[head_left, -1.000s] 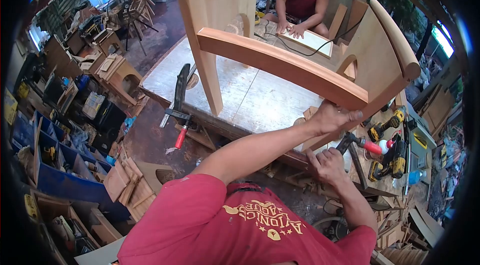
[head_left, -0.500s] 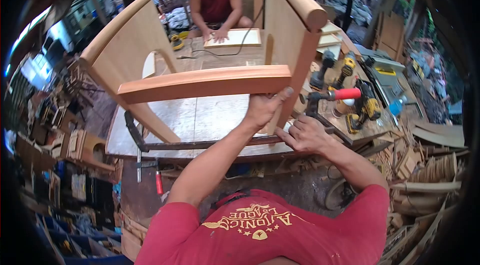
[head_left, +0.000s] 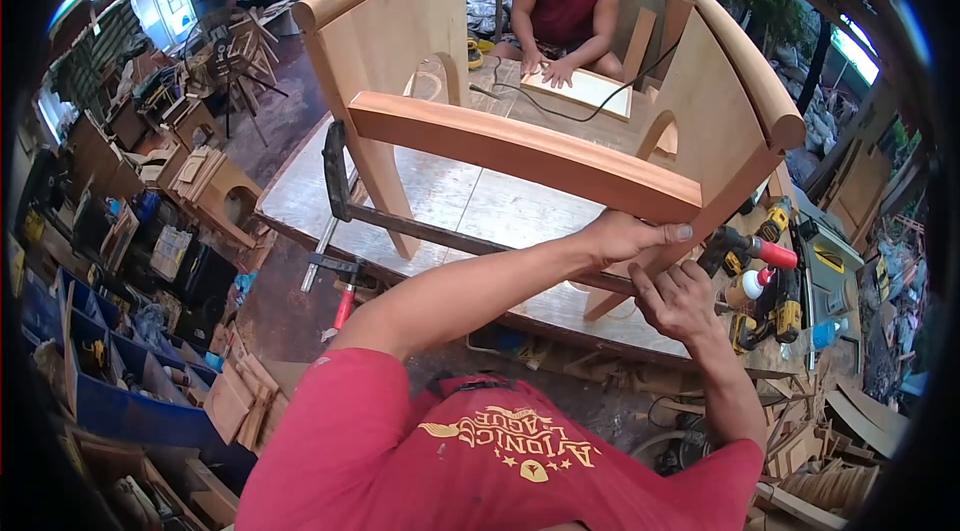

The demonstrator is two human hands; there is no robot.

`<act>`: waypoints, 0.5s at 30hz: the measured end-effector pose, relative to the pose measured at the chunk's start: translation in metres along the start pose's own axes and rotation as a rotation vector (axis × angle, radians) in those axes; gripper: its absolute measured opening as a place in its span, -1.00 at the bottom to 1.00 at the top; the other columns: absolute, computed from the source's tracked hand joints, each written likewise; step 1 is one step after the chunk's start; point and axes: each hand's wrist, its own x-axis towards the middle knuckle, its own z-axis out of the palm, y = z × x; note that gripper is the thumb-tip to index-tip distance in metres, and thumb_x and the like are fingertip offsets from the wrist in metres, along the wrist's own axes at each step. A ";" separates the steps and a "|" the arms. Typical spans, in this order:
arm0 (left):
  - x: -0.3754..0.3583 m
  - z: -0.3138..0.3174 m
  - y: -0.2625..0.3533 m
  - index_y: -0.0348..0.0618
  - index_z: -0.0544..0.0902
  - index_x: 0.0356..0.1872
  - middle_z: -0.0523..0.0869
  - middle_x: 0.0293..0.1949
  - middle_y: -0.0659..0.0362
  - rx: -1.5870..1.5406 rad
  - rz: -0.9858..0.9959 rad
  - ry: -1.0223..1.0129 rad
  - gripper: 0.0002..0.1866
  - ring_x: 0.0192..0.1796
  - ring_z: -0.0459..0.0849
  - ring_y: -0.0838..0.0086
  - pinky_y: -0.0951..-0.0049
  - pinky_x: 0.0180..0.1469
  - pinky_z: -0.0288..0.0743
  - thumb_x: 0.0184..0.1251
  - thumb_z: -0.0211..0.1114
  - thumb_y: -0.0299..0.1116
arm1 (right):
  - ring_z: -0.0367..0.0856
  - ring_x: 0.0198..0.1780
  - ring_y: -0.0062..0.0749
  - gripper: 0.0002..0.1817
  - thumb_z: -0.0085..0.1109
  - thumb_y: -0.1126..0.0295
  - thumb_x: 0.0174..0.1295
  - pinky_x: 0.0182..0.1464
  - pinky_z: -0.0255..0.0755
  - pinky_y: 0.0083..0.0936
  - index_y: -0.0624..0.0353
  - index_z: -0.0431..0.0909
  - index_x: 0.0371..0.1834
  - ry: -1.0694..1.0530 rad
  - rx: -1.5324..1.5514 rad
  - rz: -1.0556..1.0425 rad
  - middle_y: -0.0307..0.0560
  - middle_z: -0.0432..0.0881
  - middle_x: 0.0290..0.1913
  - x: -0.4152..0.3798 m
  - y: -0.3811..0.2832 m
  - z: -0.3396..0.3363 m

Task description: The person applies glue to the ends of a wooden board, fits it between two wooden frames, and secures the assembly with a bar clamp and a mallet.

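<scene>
A reddish wooden rail spans between two pale side panels, the left panel and the right panel, each with a rounded top. A long bar clamp with a red handle runs below the rail, its left jaw against the left panel's leg. My left hand is closed around the area under the rail's right end, its thumb lying along the joint. Just below, my right hand has its fingers curled at the clamp bar near the right leg.
Across the worktable another person rests both hands on a framed board. Cordless drills and a bottle lie at the right. Another clamp hangs on the table's near edge.
The view has turned, so the furniture frame appears farther right and tilted. Both hands remain around the right joint and the clamp. The left thumb still lies by the rail's end.
</scene>
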 end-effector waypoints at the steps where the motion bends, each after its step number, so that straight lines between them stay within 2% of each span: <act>1: 0.001 -0.002 -0.003 -0.24 0.57 0.21 0.68 0.10 0.11 -0.028 -0.002 -0.025 -0.39 0.20 0.57 0.43 0.38 0.24 0.44 0.25 0.53 -0.10 | 0.50 -0.54 -0.45 -0.52 0.28 0.34 -0.08 -0.43 0.29 -0.43 0.11 0.68 0.01 -0.008 0.005 0.000 -0.31 0.45 -0.60 0.000 0.000 0.000; 4: 0.004 -0.002 -0.007 -0.23 0.56 0.24 0.66 0.13 0.10 -0.027 0.007 -0.037 -0.33 0.22 0.56 0.42 0.36 0.26 0.42 0.22 0.54 -0.05 | 0.51 -0.53 -0.45 -0.52 0.29 0.34 -0.09 -0.43 0.30 -0.43 0.10 0.68 0.02 -0.020 0.021 0.007 -0.30 0.47 -0.59 0.000 0.000 -0.004; 8: -0.008 0.006 0.010 -0.24 0.53 0.27 0.65 0.15 0.07 0.052 -0.021 0.070 -0.29 0.23 0.56 0.38 0.36 0.28 0.40 0.21 0.54 -0.03 | 0.52 -0.53 -0.45 -0.53 0.30 0.33 -0.11 -0.42 0.31 -0.42 0.09 0.69 -0.01 0.006 0.028 0.019 -0.28 0.51 -0.57 0.000 -0.002 -0.004; 9: -0.008 0.007 0.009 -0.27 0.51 0.28 0.63 0.17 0.01 0.090 -0.020 0.092 -0.29 0.25 0.56 0.33 0.35 0.27 0.42 0.23 0.52 -0.03 | 0.58 -0.47 -0.42 -0.55 0.27 0.33 -0.09 -0.39 0.36 -0.41 0.11 0.70 -0.02 -0.054 0.023 0.019 -0.25 0.57 -0.51 -0.002 -0.002 -0.004; 12: -0.009 -0.005 0.004 -0.29 0.50 0.29 0.61 0.19 -0.03 0.098 -0.166 -0.051 -0.28 0.22 0.59 0.29 0.33 0.24 0.48 0.23 0.51 -0.03 | 0.64 -0.39 -0.39 -0.58 0.22 0.34 -0.05 -0.32 0.45 -0.41 0.14 0.70 -0.05 0.039 0.030 -0.003 -0.20 0.62 -0.45 -0.005 0.003 0.005; 14: -0.016 -0.012 0.009 -0.33 0.59 0.17 0.72 0.02 0.05 0.232 -0.196 -0.143 -0.39 0.05 0.67 0.40 0.34 0.06 0.58 0.30 0.45 -0.04 | 0.68 -0.31 -0.35 -0.60 0.18 0.35 -0.04 -0.21 0.52 -0.41 0.15 0.70 -0.07 0.060 0.008 -0.009 -0.14 0.66 -0.40 -0.003 0.002 0.001; 15: -0.021 -0.012 0.011 -0.38 0.59 0.16 0.72 0.00 0.01 0.394 -0.120 -0.115 -0.38 0.03 0.70 0.36 0.33 0.05 0.59 0.30 0.44 -0.03 | 0.67 -0.33 -0.36 -0.61 0.18 0.34 -0.03 -0.17 0.52 -0.40 0.15 0.70 -0.09 0.026 -0.027 -0.011 -0.16 0.65 -0.42 -0.001 0.004 -0.004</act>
